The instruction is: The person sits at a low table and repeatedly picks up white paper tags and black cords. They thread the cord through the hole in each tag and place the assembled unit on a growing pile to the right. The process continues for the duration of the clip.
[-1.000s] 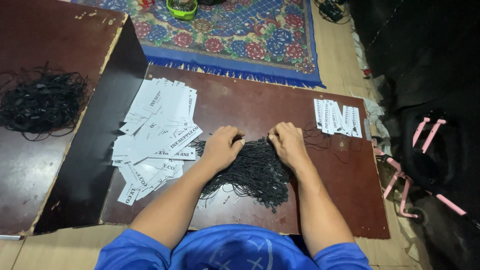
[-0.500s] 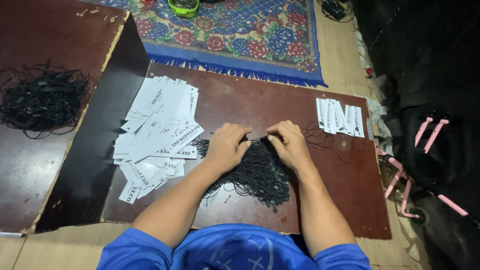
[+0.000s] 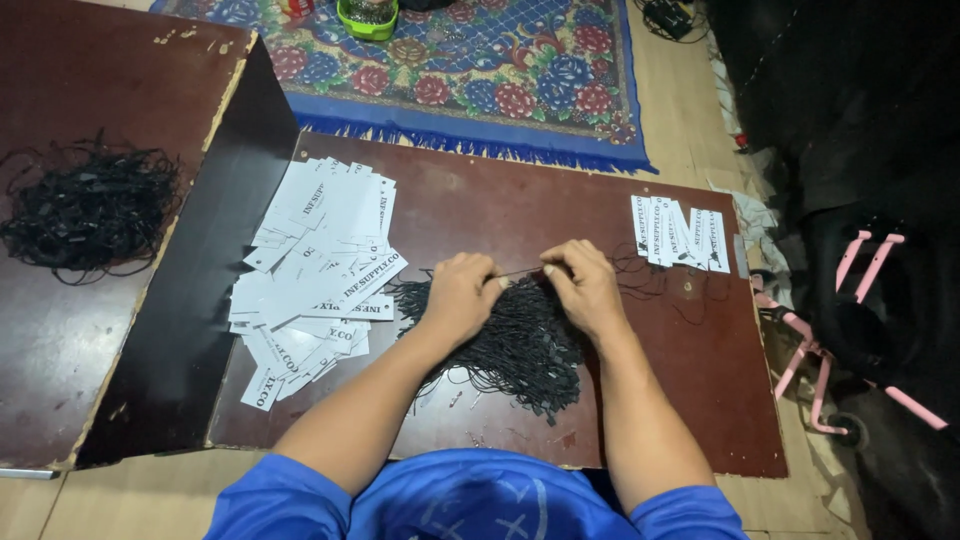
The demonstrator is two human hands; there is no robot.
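The black string [image 3: 520,270] is stretched in a short taut line between the two hands, just above the pile of black strings [image 3: 510,345] that lies on the near middle of the dark red-brown surface [image 3: 500,200]. The left hand [image 3: 462,297] pinches one end, fingertips together on it; the right hand [image 3: 585,288] pinches the other end, its grip likewise clamped on the string. Half a second ago both hands lay closer together on the pile with no strand drawn out between them; they have since lifted slightly and pulled apart, and the string now shows in the gap.

Left of the pile a loose heap of white paper tags [image 3: 318,262] spreads over the surface, long narrow rectangles with black print, overlapping at many angles; it has not shifted. At the far right of the surface a smaller row of white tags [image 3: 680,232] lies neatly side by side, with thin black strings trailing from them toward the near side. On a second dark board at the far left sits another tangle of black strings [image 3: 90,205], well apart from the hands. Beyond the surface lies a blue rug with red flowers [image 3: 470,70], and a green object [image 3: 366,18] rests on its far edge. The person's blue sleeves [image 3: 470,500] fill the near edge.
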